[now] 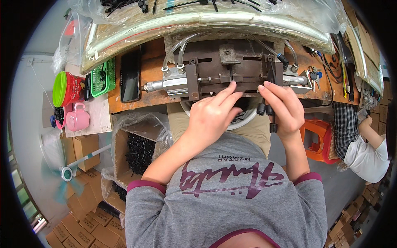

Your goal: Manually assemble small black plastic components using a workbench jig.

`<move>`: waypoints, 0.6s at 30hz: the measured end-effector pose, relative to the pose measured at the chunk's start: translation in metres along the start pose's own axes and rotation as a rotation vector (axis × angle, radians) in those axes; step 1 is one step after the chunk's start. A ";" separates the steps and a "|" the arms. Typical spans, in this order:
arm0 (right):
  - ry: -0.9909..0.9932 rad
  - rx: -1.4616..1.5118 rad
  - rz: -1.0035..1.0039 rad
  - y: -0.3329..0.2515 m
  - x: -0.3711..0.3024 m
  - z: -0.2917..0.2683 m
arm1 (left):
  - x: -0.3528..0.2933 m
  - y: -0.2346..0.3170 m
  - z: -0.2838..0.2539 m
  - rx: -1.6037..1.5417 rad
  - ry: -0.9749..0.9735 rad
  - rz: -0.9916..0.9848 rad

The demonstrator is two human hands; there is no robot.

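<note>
Grey shirt (165,215), right hand (284,110) closed round black parts (273,127), left hand (213,113) loosely open at fixture (227,53)

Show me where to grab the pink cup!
Probably hold the pink cup by its handle, coming from the far side, near the green basket: the loop sticks out that way and looks uncovered.

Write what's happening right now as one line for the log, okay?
Left hand: at metal fixture, thumb apart | Right hand: holding black plastic parts | Left side: black phone on wooden table
</note>
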State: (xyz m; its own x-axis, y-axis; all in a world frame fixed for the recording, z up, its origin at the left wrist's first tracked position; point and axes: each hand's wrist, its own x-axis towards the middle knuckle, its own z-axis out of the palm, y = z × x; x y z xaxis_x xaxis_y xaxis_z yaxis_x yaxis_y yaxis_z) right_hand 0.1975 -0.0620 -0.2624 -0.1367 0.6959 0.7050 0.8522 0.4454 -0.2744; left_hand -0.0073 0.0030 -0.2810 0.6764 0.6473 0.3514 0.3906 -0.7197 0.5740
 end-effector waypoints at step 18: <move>0.123 0.019 -0.037 0.007 -0.004 0.018 | -0.004 -0.010 0.017 0.243 0.111 0.139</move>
State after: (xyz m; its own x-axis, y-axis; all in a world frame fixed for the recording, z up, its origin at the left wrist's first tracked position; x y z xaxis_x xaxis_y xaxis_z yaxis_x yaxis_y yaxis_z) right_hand 0.1949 -0.0515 -0.2787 -0.1044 0.6050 0.7894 0.8377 0.4813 -0.2581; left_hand -0.0037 0.0033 -0.3010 0.6665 0.5520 0.5011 0.4457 -0.8338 0.3257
